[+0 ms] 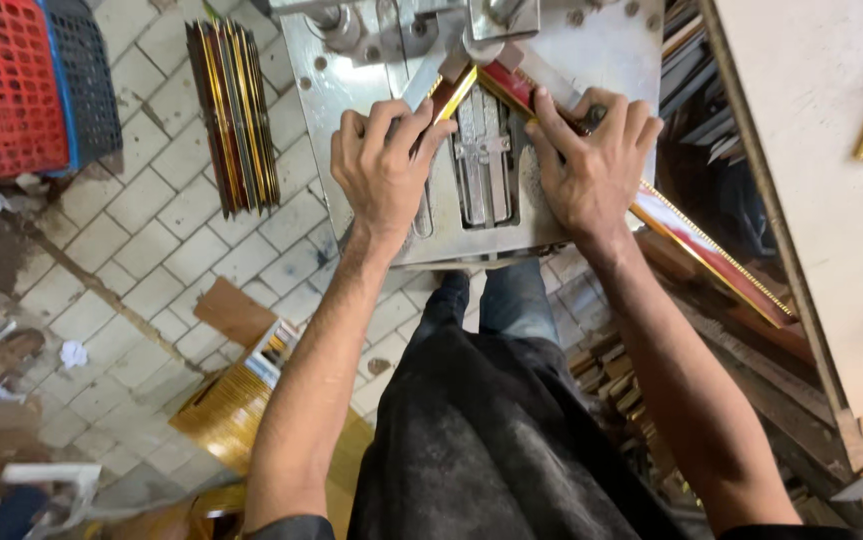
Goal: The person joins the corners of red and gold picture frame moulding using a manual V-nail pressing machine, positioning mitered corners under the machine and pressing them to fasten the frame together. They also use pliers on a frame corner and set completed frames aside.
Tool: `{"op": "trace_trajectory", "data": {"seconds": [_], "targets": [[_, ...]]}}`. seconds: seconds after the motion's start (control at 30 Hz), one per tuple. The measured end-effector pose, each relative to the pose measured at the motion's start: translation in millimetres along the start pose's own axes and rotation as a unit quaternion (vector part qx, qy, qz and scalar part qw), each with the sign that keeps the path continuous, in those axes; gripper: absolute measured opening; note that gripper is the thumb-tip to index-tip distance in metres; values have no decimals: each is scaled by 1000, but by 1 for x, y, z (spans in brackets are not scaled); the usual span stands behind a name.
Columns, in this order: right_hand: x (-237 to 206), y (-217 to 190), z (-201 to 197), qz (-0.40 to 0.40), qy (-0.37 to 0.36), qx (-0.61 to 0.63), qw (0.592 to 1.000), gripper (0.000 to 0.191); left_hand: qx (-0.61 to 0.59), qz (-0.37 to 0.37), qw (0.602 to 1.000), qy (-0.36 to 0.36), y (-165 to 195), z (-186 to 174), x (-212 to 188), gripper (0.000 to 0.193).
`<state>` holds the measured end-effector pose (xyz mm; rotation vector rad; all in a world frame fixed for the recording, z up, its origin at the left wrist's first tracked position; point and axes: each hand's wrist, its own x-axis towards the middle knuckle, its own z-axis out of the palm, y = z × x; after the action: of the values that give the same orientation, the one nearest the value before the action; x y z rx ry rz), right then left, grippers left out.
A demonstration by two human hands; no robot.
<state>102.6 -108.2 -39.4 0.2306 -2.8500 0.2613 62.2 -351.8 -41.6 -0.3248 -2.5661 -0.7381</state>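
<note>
Metal machine table (351,90) ahead — two frame mouldings (696,245) meeting in a corner on it; stacked mouldings (236,115) left, crates (11,90) farther left.

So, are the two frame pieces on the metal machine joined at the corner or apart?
Joined: the left hand and right hand press the frame pieces flat on the machine table, with their mitred ends meeting in a point.

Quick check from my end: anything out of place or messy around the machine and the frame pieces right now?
At the machine nothing looks off: the left hand and right hand press two frame mouldings into a corner. The floor is untidy, though: crumpled paper scraps and a torn cardboard piece lie loose to the left.
</note>
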Motion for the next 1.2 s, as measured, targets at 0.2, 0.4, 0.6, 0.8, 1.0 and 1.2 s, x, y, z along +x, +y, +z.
{"op": "trace_trajectory", "data": {"seconds": [0.2, 0.4, 0.6, 0.8, 1.0, 1.2], "targets": [[7, -18, -5, 16, 40, 40, 998, 19, -68, -23, 996, 55, -2, -17, 8, 10], [8, -17, -3, 5, 51, 22, 998, 16, -19, -25, 999, 27, -2, -11, 11, 23], [1, -3, 8, 4, 72, 28, 997, 20, 43, 23, 998, 33, -11, 9, -10, 26], [5, -9, -30, 8, 63, 56, 996, 38, 137, 87, 987, 7, 3, 14, -13, 24], [-137, 68, -149, 84, -98, -5, 992, 68, 259, 113, 947, -155, 52, -64, -36, 19], [-235, 93, -186, 169, -149, 15, 974, 70, 216, 91, 896, -378, 152, -76, -117, 47]]}}
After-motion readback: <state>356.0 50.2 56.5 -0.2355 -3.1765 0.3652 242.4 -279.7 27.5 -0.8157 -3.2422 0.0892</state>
